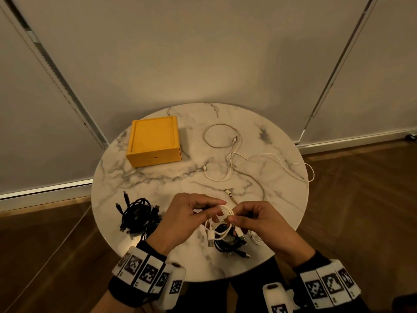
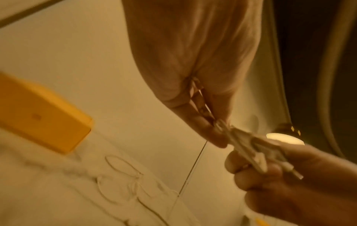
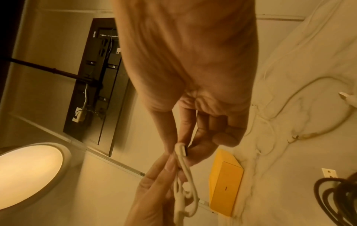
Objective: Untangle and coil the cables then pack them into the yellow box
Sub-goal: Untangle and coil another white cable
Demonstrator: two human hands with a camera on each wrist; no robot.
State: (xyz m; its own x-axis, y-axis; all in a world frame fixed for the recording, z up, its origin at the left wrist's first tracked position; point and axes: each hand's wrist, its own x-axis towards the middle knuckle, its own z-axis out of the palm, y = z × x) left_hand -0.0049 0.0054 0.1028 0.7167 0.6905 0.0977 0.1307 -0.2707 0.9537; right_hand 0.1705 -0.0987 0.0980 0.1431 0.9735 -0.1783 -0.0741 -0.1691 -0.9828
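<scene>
Head view: a short white cable (image 1: 222, 219) is pinched between the curled fingers of the left hand (image 1: 188, 219) and the right hand (image 1: 259, 221) above the marble table (image 1: 158, 181). The yellow box (image 1: 154, 141) is seen closed at the far left, well apart.

Home room: round marble side table (image 1: 158, 177), wood parquet floor (image 1: 361, 199), ceiling lamp (image 3: 29, 175).

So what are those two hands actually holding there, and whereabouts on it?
Both hold one short white cable. The left hand and the right hand pinch its looped middle between thumb and fingertips, while its plug ends dangle free below.
</scene>
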